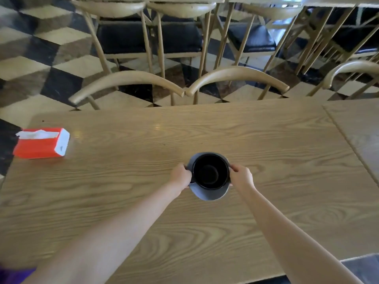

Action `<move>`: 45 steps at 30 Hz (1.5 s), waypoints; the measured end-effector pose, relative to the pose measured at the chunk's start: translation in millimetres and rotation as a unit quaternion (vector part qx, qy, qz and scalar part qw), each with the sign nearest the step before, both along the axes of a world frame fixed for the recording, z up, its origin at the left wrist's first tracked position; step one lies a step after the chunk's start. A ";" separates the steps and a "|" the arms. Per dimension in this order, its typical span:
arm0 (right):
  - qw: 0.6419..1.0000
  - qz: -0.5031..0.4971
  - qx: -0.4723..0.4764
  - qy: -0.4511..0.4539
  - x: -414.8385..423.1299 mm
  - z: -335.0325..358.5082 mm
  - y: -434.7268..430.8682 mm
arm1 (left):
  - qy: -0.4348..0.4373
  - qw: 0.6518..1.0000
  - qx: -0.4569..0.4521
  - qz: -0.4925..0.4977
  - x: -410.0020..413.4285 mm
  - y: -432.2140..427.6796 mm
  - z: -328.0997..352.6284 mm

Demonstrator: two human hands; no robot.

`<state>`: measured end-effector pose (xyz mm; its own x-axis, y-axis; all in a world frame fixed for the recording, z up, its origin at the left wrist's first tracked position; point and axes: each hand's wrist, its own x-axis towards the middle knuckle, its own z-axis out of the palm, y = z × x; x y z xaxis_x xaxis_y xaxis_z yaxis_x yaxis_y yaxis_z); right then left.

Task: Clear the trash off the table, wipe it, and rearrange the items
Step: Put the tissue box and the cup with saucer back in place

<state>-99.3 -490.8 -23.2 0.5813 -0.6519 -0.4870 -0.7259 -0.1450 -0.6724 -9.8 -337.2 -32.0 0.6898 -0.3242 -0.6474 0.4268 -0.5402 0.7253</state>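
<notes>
Presently: both arms reach out over the wooden table [266, 152], hands meeting at mid-table on either side of one set of crockery.

Object: a black cup [210, 171], looks empty inside, sitting on a grey saucer [209, 193]. Cannot tell whether the saucer is resting on the wood or lifted just clear of it.

Left hand [181, 177]: fingers curled onto the left edge of the saucer, gripping it. Right hand [242, 177]: fingers hooked on the right side, touching the saucer rim or the cup wall; which of the two is not clear from here. Both hands are closed on the set, neither slack.

Other item: an orange-and-white tissue box [42, 142], a tissue showing at its slot, at the far left edge of the table, well apart from the cup. Wooden chairs [235, 76] are tucked in on the far side.

Judgement on step: no trash visible on the surface, no cloth in view, so this reads as the rearranging stage, with the cup and saucer being placed or positioned centrally.

Next move calls for: keeping the saucer level so the cup does not slide, settling it flat, then letting go with both hands together. The tissue box near the edge probably wants bringing inward afterwards.
</notes>
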 end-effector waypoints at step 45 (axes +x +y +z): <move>0.956 0.276 0.062 -0.074 225.8 -18.6 207.3 | -0.156 0.969 -0.016 0.189 199.7 223.7 -19.9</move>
